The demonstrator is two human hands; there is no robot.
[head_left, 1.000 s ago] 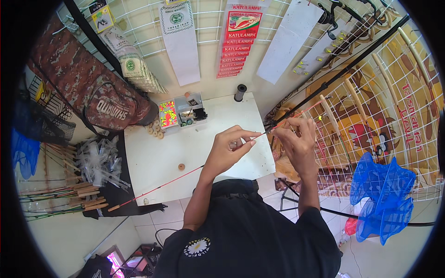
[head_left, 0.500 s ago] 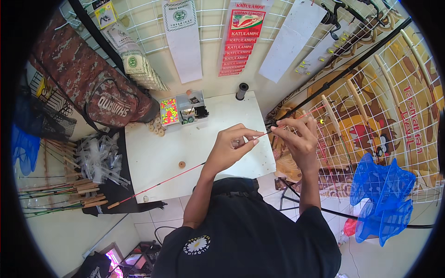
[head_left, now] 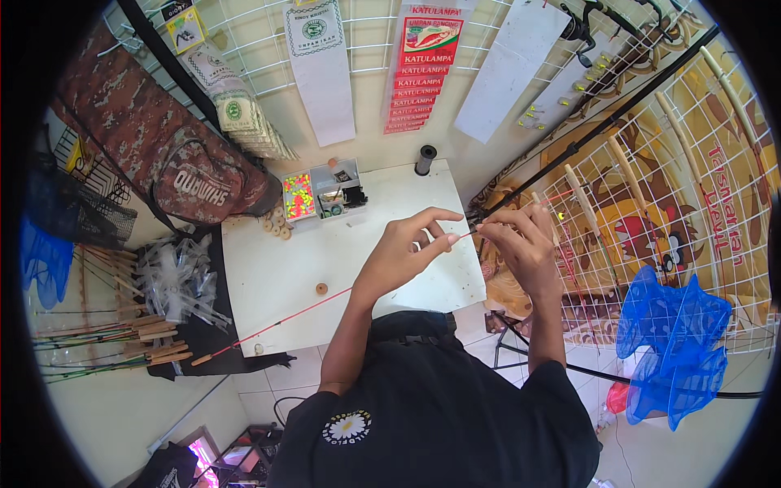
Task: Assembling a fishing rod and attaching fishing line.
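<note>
A thin red fishing rod (head_left: 277, 324) slants from its wooden handle at the lower left, under my left wrist, up to both hands. My left hand (head_left: 399, 259) holds the rod with the thumb against curled fingers, the index finger stretched out above it. Just to the right, my right hand (head_left: 525, 250) pinches the rod between thumb and fingertips; whatever else sits in that pinch is too small to tell. Beyond the right hand the red tip runs on, with a small yellow-green bead (head_left: 561, 216) near it. Both hands hover over the white table's right part.
On the white table (head_left: 268, 268) are a bead box (head_left: 298, 195), a grey tray (head_left: 342, 175), a cork ring (head_left: 321, 289) and a black cylinder (head_left: 425, 160). Handled rods (head_left: 154, 342) lie left beside plastic bags (head_left: 183, 281). Blue nets (head_left: 675, 342) hang right, by a wire grid.
The index finger of my left hand has lifted off the rod and straightened. My right hand keeps its pinch at nearly the same place. The view has shifted slightly.
</note>
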